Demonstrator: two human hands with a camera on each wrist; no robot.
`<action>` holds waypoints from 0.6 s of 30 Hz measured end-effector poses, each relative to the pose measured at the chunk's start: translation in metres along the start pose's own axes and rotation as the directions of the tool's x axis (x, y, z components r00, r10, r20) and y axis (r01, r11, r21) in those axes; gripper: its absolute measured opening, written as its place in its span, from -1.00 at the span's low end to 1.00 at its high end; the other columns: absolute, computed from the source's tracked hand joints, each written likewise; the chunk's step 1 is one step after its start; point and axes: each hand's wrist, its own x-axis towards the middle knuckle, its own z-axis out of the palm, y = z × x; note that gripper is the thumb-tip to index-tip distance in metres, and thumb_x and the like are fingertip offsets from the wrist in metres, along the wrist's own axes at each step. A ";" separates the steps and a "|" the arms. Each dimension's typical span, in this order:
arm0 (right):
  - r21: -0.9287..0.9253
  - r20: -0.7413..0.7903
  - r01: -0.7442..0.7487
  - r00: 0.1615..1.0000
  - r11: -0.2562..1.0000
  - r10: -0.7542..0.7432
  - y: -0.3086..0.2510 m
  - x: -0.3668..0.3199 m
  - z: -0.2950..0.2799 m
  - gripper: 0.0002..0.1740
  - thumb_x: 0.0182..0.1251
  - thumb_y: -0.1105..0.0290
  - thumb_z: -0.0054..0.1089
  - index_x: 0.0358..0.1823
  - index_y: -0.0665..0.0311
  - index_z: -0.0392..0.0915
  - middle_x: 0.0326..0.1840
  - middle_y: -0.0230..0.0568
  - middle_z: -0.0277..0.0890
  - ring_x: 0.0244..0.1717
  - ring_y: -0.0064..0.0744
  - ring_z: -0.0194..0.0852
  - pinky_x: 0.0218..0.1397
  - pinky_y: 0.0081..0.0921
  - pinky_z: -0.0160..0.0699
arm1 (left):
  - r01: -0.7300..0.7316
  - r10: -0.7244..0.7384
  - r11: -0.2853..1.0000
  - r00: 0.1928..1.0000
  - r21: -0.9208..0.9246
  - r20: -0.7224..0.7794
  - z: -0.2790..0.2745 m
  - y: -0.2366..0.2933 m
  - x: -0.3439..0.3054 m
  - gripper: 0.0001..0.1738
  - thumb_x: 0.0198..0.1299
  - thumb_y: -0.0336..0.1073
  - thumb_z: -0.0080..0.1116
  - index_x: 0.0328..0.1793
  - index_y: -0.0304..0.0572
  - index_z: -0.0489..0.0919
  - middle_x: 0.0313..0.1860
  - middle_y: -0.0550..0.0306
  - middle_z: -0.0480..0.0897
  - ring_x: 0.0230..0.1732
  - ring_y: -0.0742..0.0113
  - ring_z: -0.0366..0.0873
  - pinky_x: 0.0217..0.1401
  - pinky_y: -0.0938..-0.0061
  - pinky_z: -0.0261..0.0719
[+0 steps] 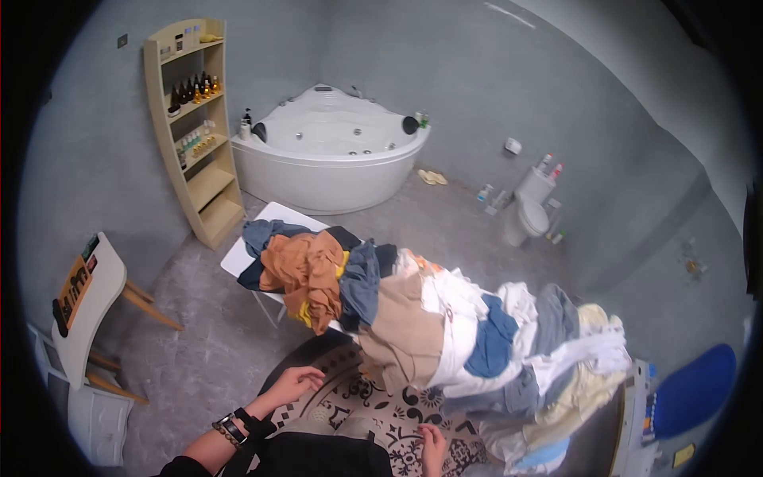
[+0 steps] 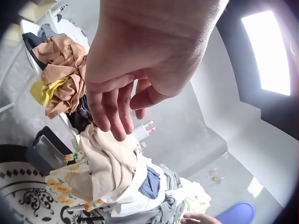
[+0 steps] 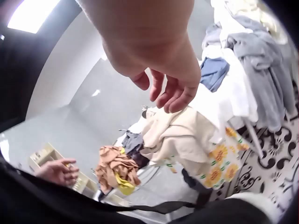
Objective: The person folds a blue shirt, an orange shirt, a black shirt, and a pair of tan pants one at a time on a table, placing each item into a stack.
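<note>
In the head view my left hand hovers before the pile of clothes, its fingers loosely bent around nothing. My right hand hangs lower and to the right, also holding nothing, fingers relaxed. Closest to both lies a beige garment, draped over the pile's front edge. Left of it sit a crumpled rust-brown garment and a grey-blue one. White clothes, a blue piece and a grey garment spread to the right. A sunflower-print cloth shows beneath the beige one in the right wrist view.
The clothes cover most of a white folding table. A patterned rug lies underfoot. Farther off stand a shelf of bottles, a corner bathtub and a toilet. A side table is at left, a blue chair at right.
</note>
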 end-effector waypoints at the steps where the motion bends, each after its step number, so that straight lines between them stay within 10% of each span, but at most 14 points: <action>1: -0.059 0.028 0.042 0.999 0.997 -0.041 -0.002 0.023 0.003 -0.78 0.44 0.35 0.06 -0.08 0.34 0.58 -0.16 -0.30 0.58 -0.17 -0.55 0.53 -0.19 -0.60 0.54 | 0.035 -0.035 0.999 0.999 -0.006 -0.033 -0.003 0.003 0.013 -0.63 0.23 -0.56 -0.16 0.12 -0.33 0.54 -0.16 0.06 0.67 -0.16 0.44 0.65 -0.09 0.57 0.56; 7: -0.028 0.042 0.028 0.999 0.999 -0.026 -0.005 0.169 0.007 -0.65 0.34 0.38 0.12 0.13 0.30 0.44 -0.01 -0.19 0.48 -0.09 -0.47 0.42 -0.10 -0.56 0.45 | -0.078 0.106 0.993 0.916 0.087 -0.386 -0.023 0.010 0.081 -0.41 0.16 -0.59 -0.01 0.38 -0.19 0.33 0.26 -0.07 0.32 -0.10 0.34 0.62 -0.11 0.58 0.58; 9: -0.010 0.025 0.007 1.000 1.000 -0.006 -0.013 0.203 0.007 -0.56 0.32 0.37 0.12 0.23 0.23 0.36 0.13 -0.08 0.41 0.02 -0.35 0.40 -0.04 -0.49 0.47 | 0.025 0.034 0.993 0.877 0.117 -0.480 -0.042 0.020 0.102 -0.28 0.13 -0.51 0.10 0.48 -0.10 0.24 0.32 -0.09 0.20 0.13 0.20 0.51 0.10 0.45 0.54; 11: -0.089 0.028 -0.054 0.998 0.995 0.057 -0.045 0.225 0.015 -0.44 0.30 0.33 0.17 0.32 0.15 0.27 0.27 0.02 0.29 0.19 -0.20 0.31 0.02 -0.39 0.47 | 0.019 0.294 0.891 0.737 0.453 -0.608 -0.068 0.006 0.126 -0.13 0.10 -0.32 0.28 0.55 -0.06 0.14 0.40 -0.16 0.16 0.41 -0.08 0.20 0.39 0.17 0.30; 13: -0.257 0.063 0.089 0.995 0.962 -0.076 -0.043 0.258 0.016 -0.24 0.24 0.27 0.27 0.42 0.29 0.14 0.43 0.14 0.11 0.46 0.03 0.01 0.43 -0.21 0.12 | 0.098 0.270 0.885 0.689 0.456 -0.673 -0.089 0.024 0.146 -0.01 0.05 -0.16 0.37 0.58 -0.05 0.07 0.46 -0.24 0.07 0.47 -0.20 0.02 0.47 0.09 0.13; 18: -0.392 -0.068 0.050 0.994 0.919 -0.083 -0.033 0.344 0.022 0.18 0.08 0.25 0.45 0.55 0.43 -0.23 0.57 0.21 -0.17 0.59 -0.01 -0.25 0.57 -0.31 -0.19 | 0.289 0.009 0.938 0.534 0.193 -0.845 -0.176 0.024 0.201 0.42 -0.20 0.38 0.45 0.64 -0.01 -0.17 0.53 -0.60 -0.22 0.57 -0.46 -0.39 0.55 -0.06 -0.11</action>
